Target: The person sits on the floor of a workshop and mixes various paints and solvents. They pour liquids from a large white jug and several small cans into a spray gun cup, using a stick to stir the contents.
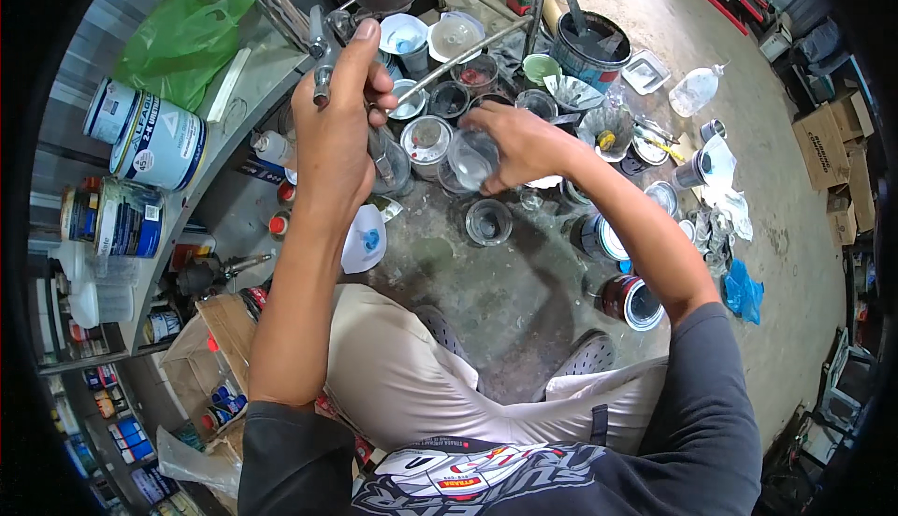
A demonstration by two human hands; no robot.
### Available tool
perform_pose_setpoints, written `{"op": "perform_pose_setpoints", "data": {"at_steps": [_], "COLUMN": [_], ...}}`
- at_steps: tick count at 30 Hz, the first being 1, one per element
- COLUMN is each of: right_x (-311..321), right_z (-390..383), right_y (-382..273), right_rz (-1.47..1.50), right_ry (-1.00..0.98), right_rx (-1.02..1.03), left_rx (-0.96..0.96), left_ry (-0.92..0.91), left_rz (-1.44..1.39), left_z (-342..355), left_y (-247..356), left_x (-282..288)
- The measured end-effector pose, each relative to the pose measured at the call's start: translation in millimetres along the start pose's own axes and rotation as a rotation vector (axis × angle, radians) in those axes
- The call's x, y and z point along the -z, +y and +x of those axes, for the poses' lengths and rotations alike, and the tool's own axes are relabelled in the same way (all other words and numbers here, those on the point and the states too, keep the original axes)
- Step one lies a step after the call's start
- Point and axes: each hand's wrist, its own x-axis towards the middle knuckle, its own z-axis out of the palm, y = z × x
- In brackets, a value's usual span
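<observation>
Cup (474,159), clear, between right grip's (524,142) thumb and fingers

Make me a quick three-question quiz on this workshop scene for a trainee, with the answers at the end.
1. True or false: the left grip holds the spray gun.
2. Which colour is the bag on the shelf? a) red b) green c) white
3. What does the right grip hold?

Key: 1. True. 2. b. 3. A clear cup.
</observation>
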Motion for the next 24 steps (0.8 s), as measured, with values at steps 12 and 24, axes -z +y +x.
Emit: {"op": "perform_pose_setpoints", "data": {"at_steps": [12, 24], "right_x": [-137, -110], "right_z": [-49, -46], "right_y": [12, -15], "right_rz": [-0.24, -0.231], "right_ry": [-0.191, -0.23], "right_rx": [-0.101, -0.116], "left_rx": [-0.033, -0.042], "left_ry": [-0.041, -0.007], "left_rz": [0.028, 0.033], "left_z": [-4, -1], "left_y": [1, 3], "left_x": [-9, -8]}}
